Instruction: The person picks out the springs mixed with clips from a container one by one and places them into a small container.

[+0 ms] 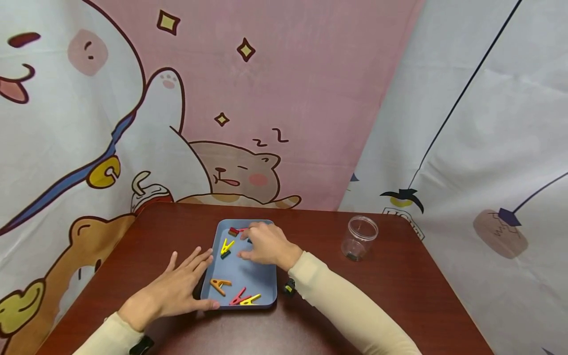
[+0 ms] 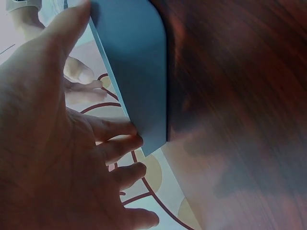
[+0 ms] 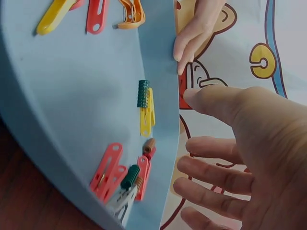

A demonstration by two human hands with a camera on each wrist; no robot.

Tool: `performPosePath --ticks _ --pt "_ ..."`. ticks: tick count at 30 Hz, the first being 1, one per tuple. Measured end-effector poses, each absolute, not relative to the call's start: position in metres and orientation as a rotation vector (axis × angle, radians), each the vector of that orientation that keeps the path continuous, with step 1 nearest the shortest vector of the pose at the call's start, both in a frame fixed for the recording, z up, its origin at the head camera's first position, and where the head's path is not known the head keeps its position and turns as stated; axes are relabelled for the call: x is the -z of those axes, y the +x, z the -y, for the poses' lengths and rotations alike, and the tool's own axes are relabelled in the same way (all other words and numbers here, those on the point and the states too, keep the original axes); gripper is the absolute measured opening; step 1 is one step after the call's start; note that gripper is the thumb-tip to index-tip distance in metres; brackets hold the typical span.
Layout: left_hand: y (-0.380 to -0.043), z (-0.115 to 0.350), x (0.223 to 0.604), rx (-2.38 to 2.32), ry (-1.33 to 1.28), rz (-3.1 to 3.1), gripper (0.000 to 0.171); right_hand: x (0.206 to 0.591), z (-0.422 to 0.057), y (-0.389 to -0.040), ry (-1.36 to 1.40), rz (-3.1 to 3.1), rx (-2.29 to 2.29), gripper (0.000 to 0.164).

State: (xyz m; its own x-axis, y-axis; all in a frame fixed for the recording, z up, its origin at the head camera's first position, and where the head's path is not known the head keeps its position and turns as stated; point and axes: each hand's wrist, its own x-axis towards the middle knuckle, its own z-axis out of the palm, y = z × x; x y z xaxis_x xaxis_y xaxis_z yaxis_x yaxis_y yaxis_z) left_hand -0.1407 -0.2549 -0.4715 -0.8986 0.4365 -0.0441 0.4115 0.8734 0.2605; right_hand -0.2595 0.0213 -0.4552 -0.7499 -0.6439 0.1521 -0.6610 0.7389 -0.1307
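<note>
A shallow blue tray (image 1: 248, 276) holds several clothespins. My left hand (image 1: 175, 286) is at its left side, fingers spread and touching the rim, as the left wrist view shows. My right hand (image 1: 266, 244) hovers over the tray's far part. In the right wrist view its fingers (image 3: 216, 148) are parted and nothing is between them. Near them lie a yellow clothespin (image 3: 146, 122) by a ridged green piece (image 3: 143, 93), red clothespins (image 3: 106, 167), a pale clothespin (image 3: 122, 206) and a dark green coil (image 3: 130, 177). An orange clothespin (image 1: 219, 284) lies at the tray's near left.
A clear open jar (image 1: 360, 231) stands on the brown table (image 1: 319, 231) right of the tray, a small dark piece (image 1: 352, 256) at its bottom. A pink and a yellow clothespin (image 1: 250, 300) lie along the tray's near edge. Behind the table hangs a cartoon-printed cloth (image 1: 301, 98).
</note>
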Motion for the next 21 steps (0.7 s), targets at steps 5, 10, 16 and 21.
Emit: performPosePath --ticks 5,10,16,21 --pt "-0.141 0.255 0.473 -0.369 0.675 -2.95 0.127 0.46 -0.008 -0.26 1.074 2.873 -0.246 0.052" --pt "-0.141 0.255 0.474 -0.363 0.681 -2.949 0.127 0.466 0.003 -0.262 1.085 2.896 -0.214 0.05" --pt "-0.141 0.255 0.473 -0.368 0.688 -2.949 0.126 0.47 0.013 -0.263 1.088 2.922 -0.209 0.047" --pt "-0.141 0.255 0.472 -0.367 0.683 -2.945 0.126 0.475 0.022 -0.265 1.093 2.942 -0.166 0.041"
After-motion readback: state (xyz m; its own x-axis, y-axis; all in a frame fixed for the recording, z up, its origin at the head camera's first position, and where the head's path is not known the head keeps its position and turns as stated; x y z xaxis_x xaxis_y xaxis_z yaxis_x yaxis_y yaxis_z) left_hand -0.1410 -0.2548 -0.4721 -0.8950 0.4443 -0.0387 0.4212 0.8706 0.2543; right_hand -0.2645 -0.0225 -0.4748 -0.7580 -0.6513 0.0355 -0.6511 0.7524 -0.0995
